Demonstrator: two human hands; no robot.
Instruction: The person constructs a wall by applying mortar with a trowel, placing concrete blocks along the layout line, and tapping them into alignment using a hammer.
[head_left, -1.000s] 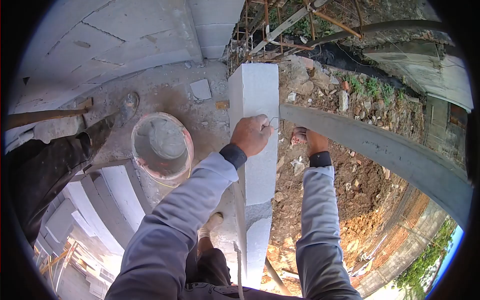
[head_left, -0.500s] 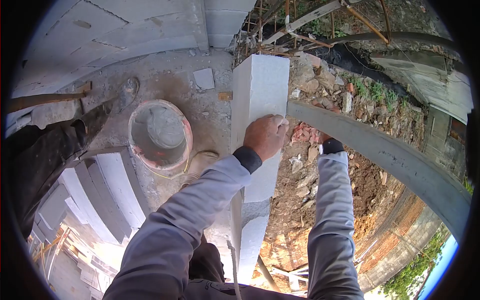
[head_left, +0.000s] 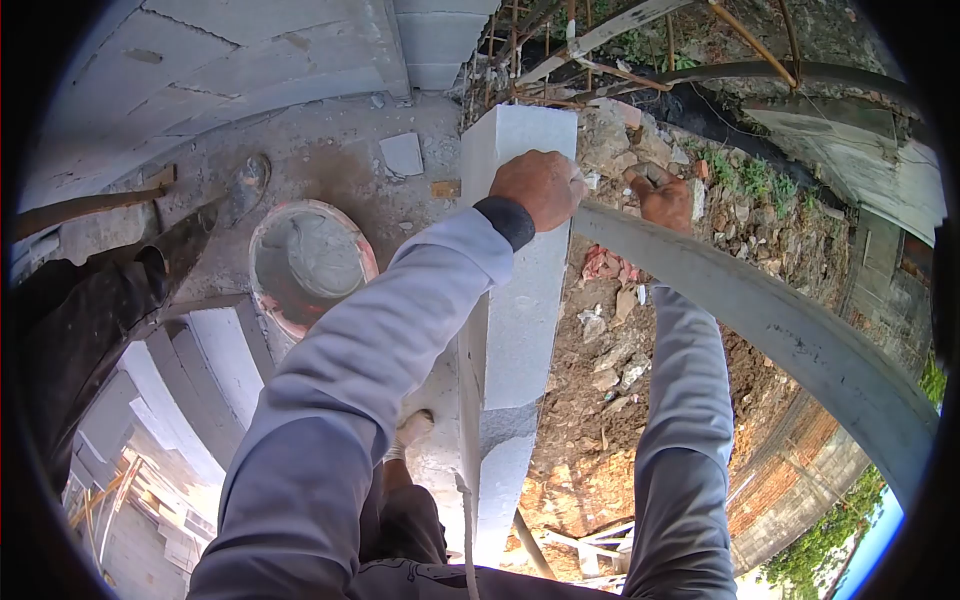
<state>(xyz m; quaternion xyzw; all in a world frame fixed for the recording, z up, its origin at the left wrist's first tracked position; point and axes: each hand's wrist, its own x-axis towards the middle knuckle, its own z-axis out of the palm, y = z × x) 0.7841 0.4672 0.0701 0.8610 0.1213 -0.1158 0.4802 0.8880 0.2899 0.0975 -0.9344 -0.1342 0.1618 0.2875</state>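
Note:
My left hand (head_left: 541, 190) is closed in a fist over the top of the pale block wall (head_left: 525, 340), beside the near end of the long grey beam (head_left: 760, 285). Whatever its fingers grip is too small to make out. My right forearm passes beneath the beam, and my right hand (head_left: 664, 202) shows on the far side with its fingers curled in. Anything between those fingers cannot be made out. The beam hides my right wrist.
A round bucket of grey mortar (head_left: 325, 262) stands on the floor left of the wall. Pale blocks (head_left: 225, 355) lie lower left, near another person's dark-clothed leg (head_left: 95, 300). Rusty rebar (head_left: 545, 60) rises beyond the wall. Rubble and soil (head_left: 600, 400) lie on its right.
My right hand has moved forward, from the near side of the beam to beyond it. My left hand has shifted forward along the wall top, and the thin wire seen at it earlier no longer shows.

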